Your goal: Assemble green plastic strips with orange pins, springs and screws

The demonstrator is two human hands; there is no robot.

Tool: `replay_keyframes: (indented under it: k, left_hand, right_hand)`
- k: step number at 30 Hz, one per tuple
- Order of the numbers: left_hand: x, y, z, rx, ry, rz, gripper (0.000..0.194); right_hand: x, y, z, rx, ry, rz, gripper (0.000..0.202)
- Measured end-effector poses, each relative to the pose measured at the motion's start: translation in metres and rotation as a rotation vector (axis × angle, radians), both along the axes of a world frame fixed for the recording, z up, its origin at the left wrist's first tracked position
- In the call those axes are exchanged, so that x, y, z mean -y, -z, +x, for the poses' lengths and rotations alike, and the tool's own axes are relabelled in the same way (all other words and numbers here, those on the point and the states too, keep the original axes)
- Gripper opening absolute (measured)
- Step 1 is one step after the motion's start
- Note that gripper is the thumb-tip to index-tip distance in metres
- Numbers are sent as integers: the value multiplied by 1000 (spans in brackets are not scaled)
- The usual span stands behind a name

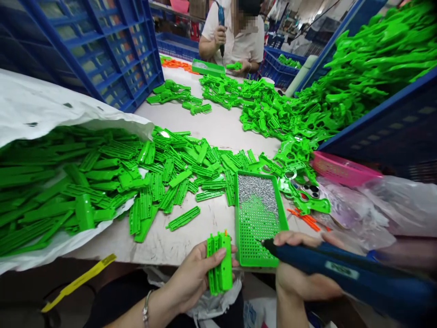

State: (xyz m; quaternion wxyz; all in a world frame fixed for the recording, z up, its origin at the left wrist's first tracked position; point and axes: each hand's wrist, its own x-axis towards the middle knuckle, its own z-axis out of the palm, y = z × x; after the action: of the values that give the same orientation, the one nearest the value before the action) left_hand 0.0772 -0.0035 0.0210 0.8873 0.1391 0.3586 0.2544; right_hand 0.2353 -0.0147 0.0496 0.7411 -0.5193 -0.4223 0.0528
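Near the table's front edge my left hand is closed round several flat green plastic pieces, held upright side by side; a small orange tip sticks up from one. My right hand wraps round a dark blue electric screwdriver, its bit pointing left over the lower part of a green perforated tray. Small silver screws lie heaped at the tray's far end. Left of the tray, one ribbed green piece lies apart from a pile of similar green pieces.
A white sack spills green pieces at left, below a blue crate. Another blue crate heaped with green parts stands at right, near a pink basket and plastic bags. Opposite, a person holds a screwdriver.
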Motion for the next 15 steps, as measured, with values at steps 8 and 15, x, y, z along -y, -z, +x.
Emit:
replay_keyframes:
  k: [8,15]
  left_hand:
    - [2,3,0,-24,13,-14,23]
    - [3,4,3,-39,27,-9,26]
  right_hand:
    - [-20,18,4,-115,11,57,48]
    - [-16,10,0,-95,-128,35,48]
